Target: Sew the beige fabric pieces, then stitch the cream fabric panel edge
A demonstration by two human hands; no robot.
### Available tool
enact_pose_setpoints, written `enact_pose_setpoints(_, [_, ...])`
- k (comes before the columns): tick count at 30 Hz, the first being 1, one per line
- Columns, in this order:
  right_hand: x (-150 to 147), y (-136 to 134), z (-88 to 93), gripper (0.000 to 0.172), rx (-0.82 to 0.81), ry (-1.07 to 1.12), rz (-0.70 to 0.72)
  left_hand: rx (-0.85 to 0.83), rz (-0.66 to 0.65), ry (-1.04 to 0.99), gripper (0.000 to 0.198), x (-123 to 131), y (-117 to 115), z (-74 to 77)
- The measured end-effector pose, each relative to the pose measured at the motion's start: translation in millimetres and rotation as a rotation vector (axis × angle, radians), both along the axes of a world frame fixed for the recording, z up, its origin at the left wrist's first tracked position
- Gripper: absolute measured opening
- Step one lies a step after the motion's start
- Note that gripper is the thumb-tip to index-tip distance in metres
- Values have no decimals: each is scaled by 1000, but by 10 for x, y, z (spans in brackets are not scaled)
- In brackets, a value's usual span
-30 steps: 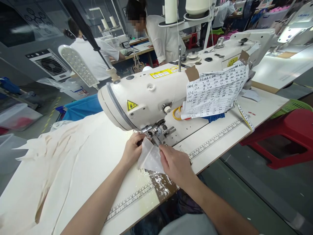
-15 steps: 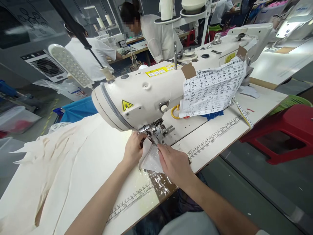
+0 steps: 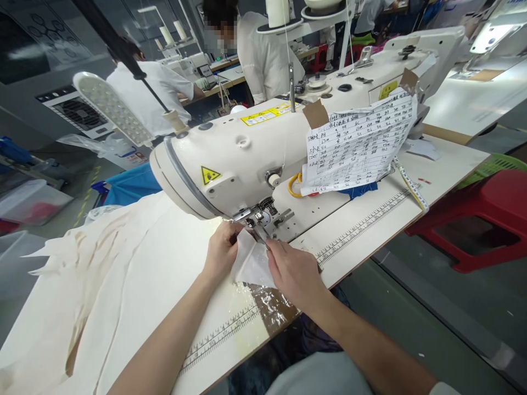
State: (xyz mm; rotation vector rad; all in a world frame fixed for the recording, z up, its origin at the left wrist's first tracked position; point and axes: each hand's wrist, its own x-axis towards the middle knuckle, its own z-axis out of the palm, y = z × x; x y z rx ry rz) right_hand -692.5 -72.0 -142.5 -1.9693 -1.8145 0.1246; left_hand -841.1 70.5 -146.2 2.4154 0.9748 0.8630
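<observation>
A small piece of white fabric [image 3: 254,262] lies at the needle area of the white sewing machine [image 3: 230,159], between my two hands. My left hand [image 3: 221,249] grips its left edge close to the presser foot [image 3: 260,231], with the fingers bent and the tips partly hidden. My right hand [image 3: 294,271] pinches the right side of the fabric just in front of the foot. Clear tape [image 3: 274,312] covers the table's front edge below the cloth.
Cream fabric pieces [image 3: 93,274] spread over the left of the table. A handwritten sheet [image 3: 358,145] hangs on the machine, near a tape measure [image 3: 411,184]. A red stool [image 3: 473,225] stands at right. Two people [image 3: 263,55] work behind the machine.
The fabric between my hands has shifted slightly, and its left fold lies flatter. Both hands keep their hold near the presser foot. The camera view has moved a little.
</observation>
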Motion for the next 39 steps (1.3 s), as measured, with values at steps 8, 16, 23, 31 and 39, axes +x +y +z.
enact_pose_setpoints(8, [-13, 17, 13, 25, -23, -56, 3, 456, -203, 122, 31, 9, 22, 6])
enact_pose_setpoints(16, [-22, -267, -9, 29, 97, 107, -22, 483, -344, 312, 28, -65, -63, 136])
enact_pose_setpoints(23, [81, -984, -23, 23, 65, 409, 169, 434, -232, 511, 36, -1, -306, 181])
enact_pose_setpoints(31, [166, -1041, -12, 33, 114, 215, 142, 385, -122, 374, 38, 30, -472, 6])
enact_pose_setpoints(39, [259, -1081, -34, 22, 47, 405, 50, 304, -183, 313, 44, -31, -503, -43])
